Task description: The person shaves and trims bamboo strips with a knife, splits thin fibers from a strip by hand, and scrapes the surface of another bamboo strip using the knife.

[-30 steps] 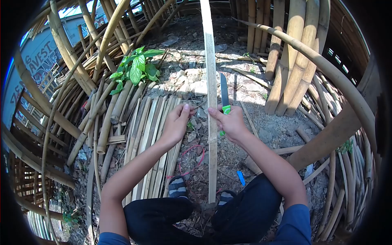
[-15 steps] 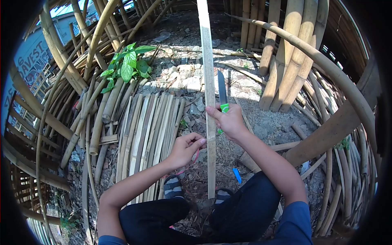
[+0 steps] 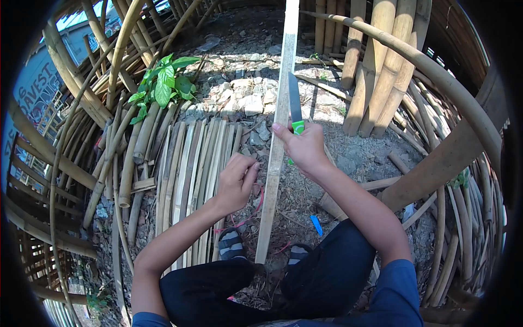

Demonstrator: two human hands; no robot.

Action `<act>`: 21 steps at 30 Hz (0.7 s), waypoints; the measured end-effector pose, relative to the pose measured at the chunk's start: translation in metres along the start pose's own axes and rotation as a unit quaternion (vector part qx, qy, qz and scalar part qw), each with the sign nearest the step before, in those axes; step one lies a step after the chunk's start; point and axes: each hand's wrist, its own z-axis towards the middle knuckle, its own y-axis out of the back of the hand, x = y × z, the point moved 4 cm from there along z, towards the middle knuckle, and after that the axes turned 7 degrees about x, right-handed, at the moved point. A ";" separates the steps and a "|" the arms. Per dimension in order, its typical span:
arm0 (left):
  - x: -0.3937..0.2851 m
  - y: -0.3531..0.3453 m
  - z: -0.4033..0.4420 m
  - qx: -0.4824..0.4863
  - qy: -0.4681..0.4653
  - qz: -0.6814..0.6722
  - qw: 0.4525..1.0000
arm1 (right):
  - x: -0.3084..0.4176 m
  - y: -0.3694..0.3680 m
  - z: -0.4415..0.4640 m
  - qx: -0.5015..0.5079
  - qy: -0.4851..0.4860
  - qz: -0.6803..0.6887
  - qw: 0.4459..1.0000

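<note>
Leafy plant: a green, broad-leaved clump (image 3: 163, 84), upper left of the frame, partly in sun.
Painted wall: a bluish wall (image 3: 41, 82) with large dark letters, far upper left, seen behind bamboo.
Leaning poles: round bamboo lengths (image 3: 128, 163), left of the frame, some below the plant.
Curved pole: one long bamboo (image 3: 425, 62) arching from top centre to the right edge.
Thick bamboo: stout, split-looking pieces (image 3: 384, 71) standing close together, upper right.
Slanting beam: a broad brown length (image 3: 441, 169), right of the frame, crossing behind the curved pole.
Stony ground: pale rubble (image 3: 248, 95), upper centre, striped by sunlight and shadow.
</note>
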 end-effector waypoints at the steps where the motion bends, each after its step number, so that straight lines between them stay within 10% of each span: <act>1: 0.005 0.004 0.003 0.002 -0.001 0.000 1.000 | 0.002 0.003 -0.001 -0.001 0.000 0.001 1.000; 5: 0.029 0.020 0.003 0.067 0.039 0.141 0.987 | -0.009 0.016 0.001 -0.043 -0.010 -0.114 0.992; 8: 0.044 0.003 -0.013 0.324 0.260 0.223 0.882 | -0.013 0.016 0.002 -0.054 0.011 -0.139 0.989; 14: -0.036 -0.020 -0.019 0.072 0.018 0.145 0.987 | -0.008 0.006 0.000 -0.075 0.028 -0.181 0.980; 21: -0.057 -0.043 -0.019 0.167 0.012 0.311 0.936 | -0.005 -0.002 -0.005 -0.112 0.029 -0.195 0.974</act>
